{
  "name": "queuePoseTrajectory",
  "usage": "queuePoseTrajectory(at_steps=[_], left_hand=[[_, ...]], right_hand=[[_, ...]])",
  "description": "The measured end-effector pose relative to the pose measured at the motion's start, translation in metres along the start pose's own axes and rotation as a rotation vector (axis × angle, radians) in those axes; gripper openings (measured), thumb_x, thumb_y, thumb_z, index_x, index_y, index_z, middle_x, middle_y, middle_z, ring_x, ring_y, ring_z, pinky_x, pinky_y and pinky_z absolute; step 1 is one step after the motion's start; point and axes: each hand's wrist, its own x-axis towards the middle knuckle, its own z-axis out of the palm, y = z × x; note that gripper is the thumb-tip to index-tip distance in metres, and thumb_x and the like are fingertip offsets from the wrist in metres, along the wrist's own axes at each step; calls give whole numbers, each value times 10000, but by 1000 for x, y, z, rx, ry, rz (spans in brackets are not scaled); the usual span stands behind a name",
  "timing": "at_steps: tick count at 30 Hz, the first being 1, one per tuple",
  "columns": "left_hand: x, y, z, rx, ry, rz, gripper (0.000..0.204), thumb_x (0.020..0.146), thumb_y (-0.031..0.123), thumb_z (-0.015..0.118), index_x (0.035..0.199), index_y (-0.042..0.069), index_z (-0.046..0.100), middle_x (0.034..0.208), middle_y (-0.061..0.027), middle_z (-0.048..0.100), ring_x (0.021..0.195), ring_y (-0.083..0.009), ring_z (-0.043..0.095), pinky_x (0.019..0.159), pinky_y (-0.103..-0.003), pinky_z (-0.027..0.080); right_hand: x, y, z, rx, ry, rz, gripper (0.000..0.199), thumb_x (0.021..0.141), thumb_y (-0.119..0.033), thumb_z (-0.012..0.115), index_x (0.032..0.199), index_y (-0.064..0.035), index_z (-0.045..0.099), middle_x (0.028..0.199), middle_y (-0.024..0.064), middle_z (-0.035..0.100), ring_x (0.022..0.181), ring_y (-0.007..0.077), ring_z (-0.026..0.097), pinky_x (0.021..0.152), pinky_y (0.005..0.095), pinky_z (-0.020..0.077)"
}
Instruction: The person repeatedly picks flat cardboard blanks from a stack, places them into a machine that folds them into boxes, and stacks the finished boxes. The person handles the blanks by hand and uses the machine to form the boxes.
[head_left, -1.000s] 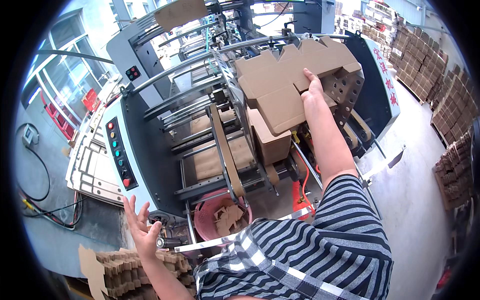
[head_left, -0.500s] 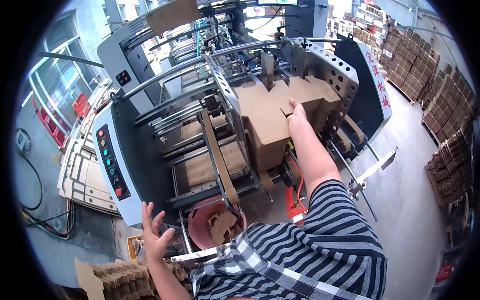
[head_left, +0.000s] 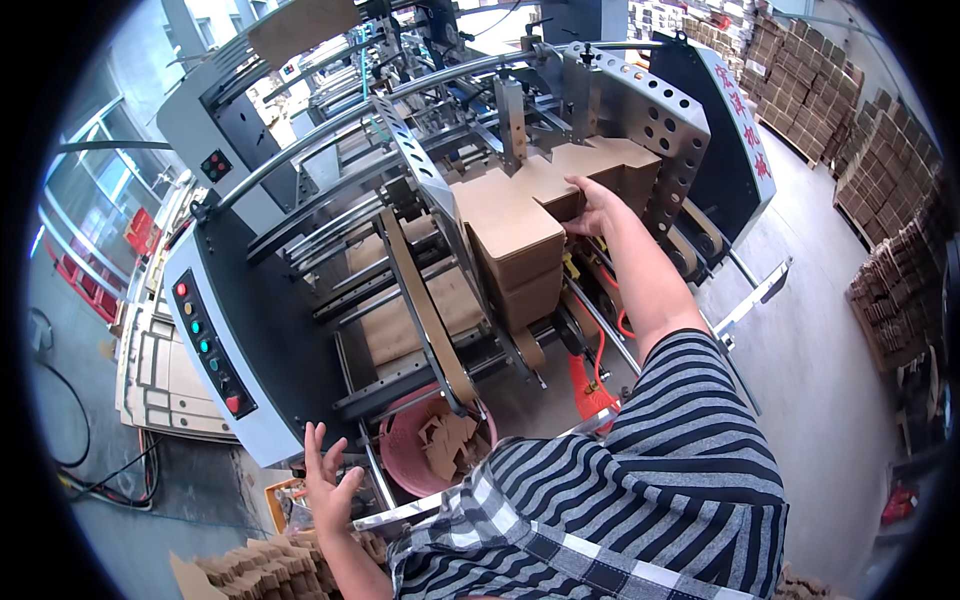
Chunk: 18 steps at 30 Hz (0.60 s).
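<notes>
Pressing at one o'clock, your right hand lies flat-fingered against the cardboard stack, gripping nothing. Your left hand, at seven o'clock, hangs empty with fingers spread above the cardboard pile.

Right hand fingertips hidden behind the cardboard blank stack. Stack's lower part hidden by machine rail. Pink bucket partly covered. Wall-side pallets blurred.

- Right hand rests on the stack of flat cardboard blanks in the feeder machine.
- Left hand, fingers spread, hovers below the machine, near the pink scrap bucket.
</notes>
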Motion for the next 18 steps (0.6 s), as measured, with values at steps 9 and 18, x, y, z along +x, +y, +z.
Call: queuePoseTrajectory(at_steps=[9, 18], left_hand=[[1, -13, 5, -21, -67, -11, 898, 676, 5, 634, 1491, 65, 262, 1484, -141, 359, 1252, -266, 492, 1076, -399, 338], [2, -28, 13, -64, -119, -73, 872, 677, 42, 655, 1477, 69, 307, 1467, -137, 389, 1245, -264, 501, 1064, -399, 350]], right_hand=[[23, 3, 1, -11, 118, -8, 745, 801, -354, 715, 1386, -61, 359, 1400, 196, 428, 1263, 372, 446, 993, 542, 398], [33, -11, 49, 135, 311, -291, 824, 741, -370, 700, 1392, -26, 331, 1462, 251, 332, 1327, 451, 310, 1060, 617, 220]])
